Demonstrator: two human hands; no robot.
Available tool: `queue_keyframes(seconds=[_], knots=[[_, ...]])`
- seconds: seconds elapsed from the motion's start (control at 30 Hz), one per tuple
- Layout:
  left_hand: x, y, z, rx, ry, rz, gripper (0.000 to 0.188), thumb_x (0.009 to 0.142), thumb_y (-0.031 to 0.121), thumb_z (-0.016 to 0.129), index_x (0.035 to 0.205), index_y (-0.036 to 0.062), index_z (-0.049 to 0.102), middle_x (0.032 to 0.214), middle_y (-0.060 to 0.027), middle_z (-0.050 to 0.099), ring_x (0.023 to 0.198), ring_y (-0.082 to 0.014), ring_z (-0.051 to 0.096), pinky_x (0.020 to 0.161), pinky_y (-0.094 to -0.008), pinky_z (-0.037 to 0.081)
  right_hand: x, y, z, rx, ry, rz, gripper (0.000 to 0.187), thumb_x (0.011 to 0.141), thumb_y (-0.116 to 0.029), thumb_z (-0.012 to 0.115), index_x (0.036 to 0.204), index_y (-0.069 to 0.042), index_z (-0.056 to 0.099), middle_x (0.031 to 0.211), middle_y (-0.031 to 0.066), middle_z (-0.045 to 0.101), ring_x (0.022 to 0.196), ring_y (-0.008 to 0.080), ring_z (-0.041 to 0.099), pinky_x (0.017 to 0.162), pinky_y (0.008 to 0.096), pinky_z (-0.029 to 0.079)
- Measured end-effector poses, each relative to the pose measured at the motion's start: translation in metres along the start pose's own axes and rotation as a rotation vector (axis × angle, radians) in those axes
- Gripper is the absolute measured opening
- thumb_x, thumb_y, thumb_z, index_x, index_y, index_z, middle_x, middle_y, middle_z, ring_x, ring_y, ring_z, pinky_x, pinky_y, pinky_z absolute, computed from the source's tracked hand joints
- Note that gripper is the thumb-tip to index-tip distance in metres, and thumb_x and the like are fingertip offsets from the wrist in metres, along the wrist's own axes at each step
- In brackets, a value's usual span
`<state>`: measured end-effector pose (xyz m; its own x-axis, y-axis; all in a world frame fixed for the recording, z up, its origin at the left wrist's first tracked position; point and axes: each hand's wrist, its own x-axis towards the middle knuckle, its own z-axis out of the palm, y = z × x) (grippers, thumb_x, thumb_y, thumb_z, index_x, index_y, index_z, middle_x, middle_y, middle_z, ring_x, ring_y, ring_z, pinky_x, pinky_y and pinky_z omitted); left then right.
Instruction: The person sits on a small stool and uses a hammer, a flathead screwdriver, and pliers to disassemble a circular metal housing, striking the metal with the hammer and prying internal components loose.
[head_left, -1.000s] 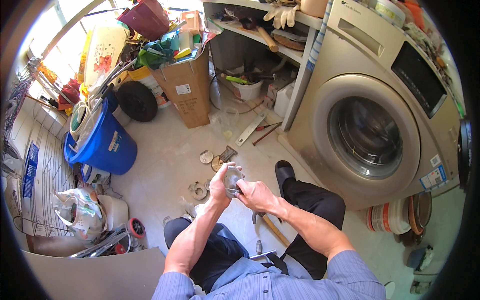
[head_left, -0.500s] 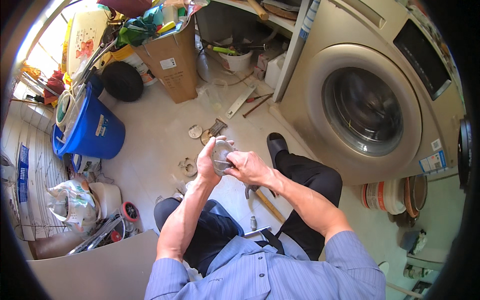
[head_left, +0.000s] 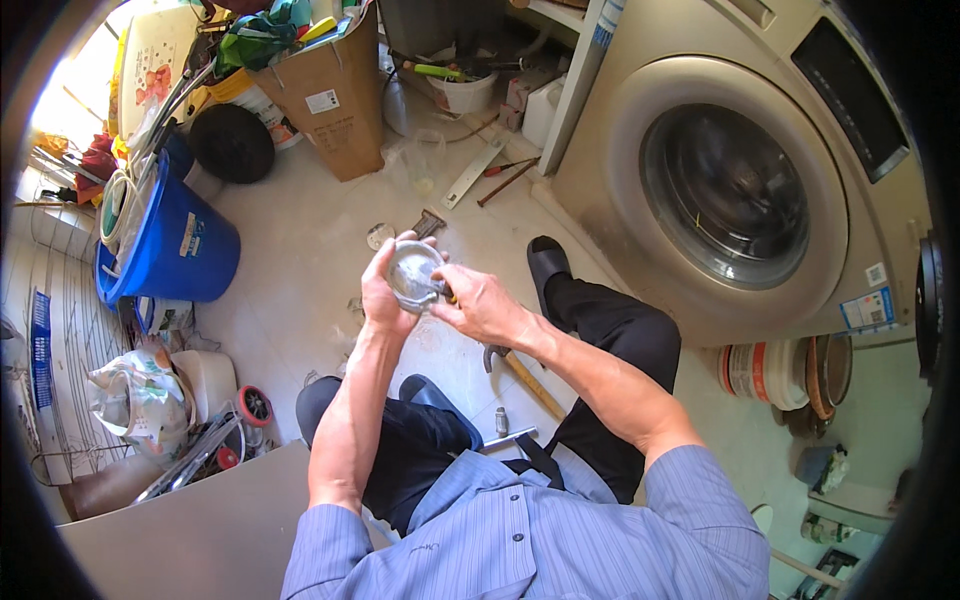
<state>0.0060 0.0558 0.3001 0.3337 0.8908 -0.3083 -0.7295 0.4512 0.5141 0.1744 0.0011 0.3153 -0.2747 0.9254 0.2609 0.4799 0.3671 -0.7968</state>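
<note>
My left hand [head_left: 385,290] cups a round, shallow grey metal part [head_left: 412,272], its hollow side facing up. At the right rim of that part, my right hand [head_left: 485,305] is closed, fingers pinched around a small dark-and-yellowish thing mostly hidden by them. Just beyond my hands, a round metal disc [head_left: 380,236] and a stubby metal piece [head_left: 428,224] lie on the floor. A hammer with a wooden handle [head_left: 535,386] rests between my legs, near a small metal fitting [head_left: 501,420] and a chrome bar [head_left: 510,438].
A washing machine [head_left: 600,200] stands at the right, with stacked tubs [head_left: 765,378] beside it. To the left are a blue bucket [head_left: 205,250], a cardboard box [head_left: 335,115] and a plastic bag [head_left: 145,410]. A flat metal strip [head_left: 473,173] and a rusty rod [head_left: 508,183] lie ahead.
The metal part has tilted so its hollow faces up more openly. Both hands have shifted slightly left and upward in view, and my right fingers have moved lower along its rim.
</note>
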Motion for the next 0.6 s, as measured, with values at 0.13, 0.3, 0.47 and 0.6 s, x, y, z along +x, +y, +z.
queue_keyframes(seconds=[0.13,0.3,0.47,0.6], knots=[[-0.005,0.017,0.000,-0.097,-0.011,0.035,0.044,0.104,0.039,0.046,0.127,0.0034,0.056,0.128,-0.0250,0.063,0.116,-0.0478,0.063,0.095,-0.0614,0.055,0.008,0.000,-0.016,-0.060,-0.064,0.007,0.024,0.091,-0.016,0.068,0.110,-0.002,0.065,0.106,0.0213,0.067,0.096,0.0403,0.066,0.085,0.0464,0.055],[-0.008,0.029,0.012,-0.245,-0.150,0.056,0.056,0.104,0.048,0.044,0.137,0.0030,0.051,0.141,-0.0282,0.053,0.131,-0.0529,0.050,0.099,-0.0709,0.049,0.009,-0.014,-0.038,-0.116,-0.038,0.059,0.028,0.096,-0.023,0.066,0.124,-0.018,0.069,0.092,0.0152,0.066,0.083,0.0355,0.068,0.075,0.0435,0.055],[-0.011,0.031,0.020,-0.266,-0.165,0.056,0.056,0.105,0.053,0.040,0.133,0.0070,0.054,0.139,-0.0254,0.056,0.129,-0.0515,0.053,0.100,-0.0707,0.048,0.006,-0.024,-0.047,-0.237,-0.015,-0.027,0.023,0.097,-0.023,0.065,0.117,-0.015,0.070,0.090,0.0137,0.066,0.079,0.0358,0.067,0.071,0.0440,0.055],[-0.011,0.034,0.012,-0.345,-0.218,0.062,0.066,0.104,0.060,0.038,0.135,0.0032,0.052,0.144,-0.0276,0.050,0.132,-0.0540,0.048,0.101,-0.0717,0.046,0.004,-0.025,-0.045,-0.220,-0.016,-0.112,0.020,0.095,-0.019,0.067,0.113,-0.011,0.069,0.087,0.0130,0.067,0.076,0.0357,0.067,0.068,0.0431,0.055]])
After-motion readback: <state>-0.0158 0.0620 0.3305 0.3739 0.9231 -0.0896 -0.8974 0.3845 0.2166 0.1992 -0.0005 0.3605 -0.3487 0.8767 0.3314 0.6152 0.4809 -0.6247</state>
